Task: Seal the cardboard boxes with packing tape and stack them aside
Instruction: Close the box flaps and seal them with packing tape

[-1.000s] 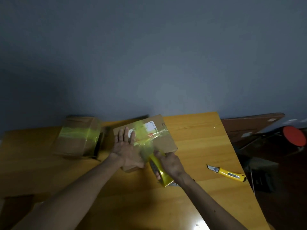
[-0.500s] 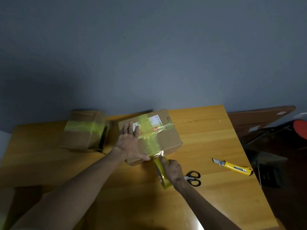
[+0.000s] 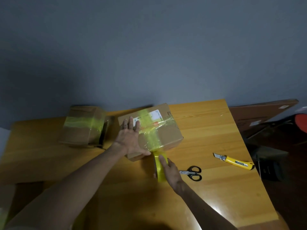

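Note:
A cardboard box (image 3: 167, 133) with a white label lies on the wooden table (image 3: 207, 130), crossed by strips of yellowish clear tape. My left hand (image 3: 129, 138) presses flat on the box top, fingers straight, thumb at the near edge. My right hand (image 3: 171, 171) grips the yellow tape roll (image 3: 159, 168) just in front of the box; a strip of tape runs from the roll up over the box's near edge. A second box (image 3: 83, 127), banded with the same tape, sits at the back left.
Black-handled scissors (image 3: 192, 173) lie right of my right hand. A yellow utility knife (image 3: 235, 163) lies near the table's right edge. Brown board (image 3: 262, 112) and dark objects stand beyond that edge. A grey wall rises behind the table.
My right hand has drawn the tape roll toward me, away from the box's near edge, uncovering the scissors. My left hand stays pressed on the box top.

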